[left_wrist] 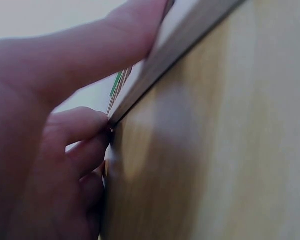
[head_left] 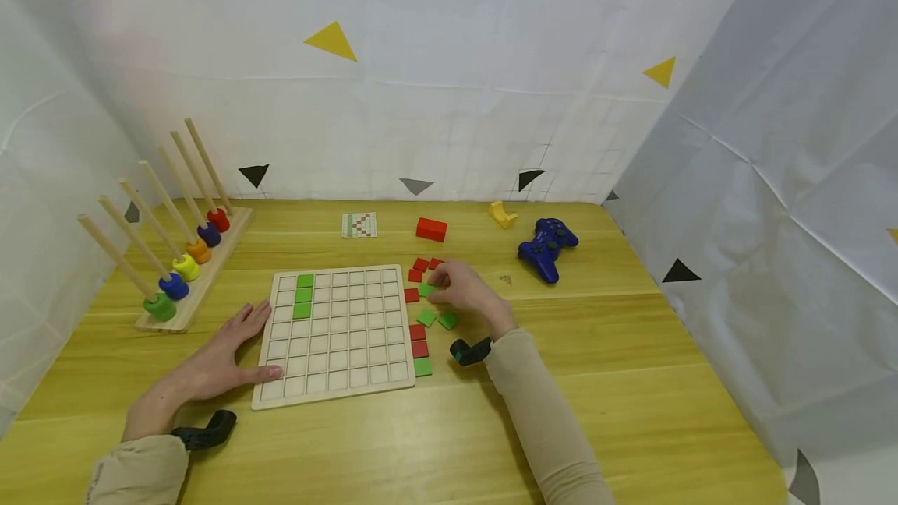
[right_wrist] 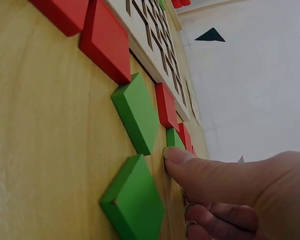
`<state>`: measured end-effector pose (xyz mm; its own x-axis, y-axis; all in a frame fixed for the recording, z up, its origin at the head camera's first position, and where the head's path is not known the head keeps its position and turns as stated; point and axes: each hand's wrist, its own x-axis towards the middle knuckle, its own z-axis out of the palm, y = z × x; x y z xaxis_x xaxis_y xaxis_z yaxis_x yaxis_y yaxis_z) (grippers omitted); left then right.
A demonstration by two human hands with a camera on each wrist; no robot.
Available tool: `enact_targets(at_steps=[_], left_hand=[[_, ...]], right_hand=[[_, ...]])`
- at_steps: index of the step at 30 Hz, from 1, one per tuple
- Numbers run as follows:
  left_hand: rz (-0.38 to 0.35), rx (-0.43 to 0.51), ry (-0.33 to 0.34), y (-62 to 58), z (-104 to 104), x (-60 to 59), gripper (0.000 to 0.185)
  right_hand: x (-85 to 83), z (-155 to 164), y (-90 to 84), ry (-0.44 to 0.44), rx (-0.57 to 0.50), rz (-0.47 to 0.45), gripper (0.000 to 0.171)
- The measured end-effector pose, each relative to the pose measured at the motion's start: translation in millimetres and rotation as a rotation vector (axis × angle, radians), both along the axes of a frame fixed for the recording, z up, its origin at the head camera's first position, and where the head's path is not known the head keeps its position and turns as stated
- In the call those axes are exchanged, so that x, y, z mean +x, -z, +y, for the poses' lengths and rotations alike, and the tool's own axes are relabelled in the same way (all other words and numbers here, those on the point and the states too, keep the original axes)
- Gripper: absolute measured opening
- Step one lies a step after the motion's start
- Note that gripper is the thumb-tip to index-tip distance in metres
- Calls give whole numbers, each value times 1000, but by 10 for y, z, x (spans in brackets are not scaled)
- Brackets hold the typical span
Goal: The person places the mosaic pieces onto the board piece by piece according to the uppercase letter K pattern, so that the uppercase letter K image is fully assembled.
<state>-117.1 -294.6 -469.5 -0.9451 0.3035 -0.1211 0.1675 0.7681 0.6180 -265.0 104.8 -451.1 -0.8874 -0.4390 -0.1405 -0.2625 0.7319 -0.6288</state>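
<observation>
A yellow wooden tabletop (head_left: 596,380) stands inside white sheet walls (head_left: 491,100). The left hand (head_left: 217,361) lies flat, fingers straight, against the grid board (head_left: 337,333). The right hand (head_left: 466,291), fingers curled, pinches a green tile (head_left: 426,289) among loose tiles just right of the board.

Bright, even light; blurry wrist views

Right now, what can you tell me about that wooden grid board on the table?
The grid board is a pale, flat square of wood cut into rows of small square cells. It lies flat on the yellow table. Three green tiles fill cells in its second column at the far end; the other cells look empty. The left hand rests against its left edge.
</observation>
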Motion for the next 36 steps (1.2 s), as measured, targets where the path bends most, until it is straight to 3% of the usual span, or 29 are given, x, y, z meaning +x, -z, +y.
enact_targets(at_steps=[20,29,36], left_hand=[[4,-3,-9,-6,1,5,113],[1,-6,-8,-10,4,7,112],[-9,-15,-12,-15,9,2,113]], right_hand=[[-31,27,14,-56,70,54,22],[-22,51,17,-40,-6,12,23],[-6,44,-19,-47,-57,45,23]])
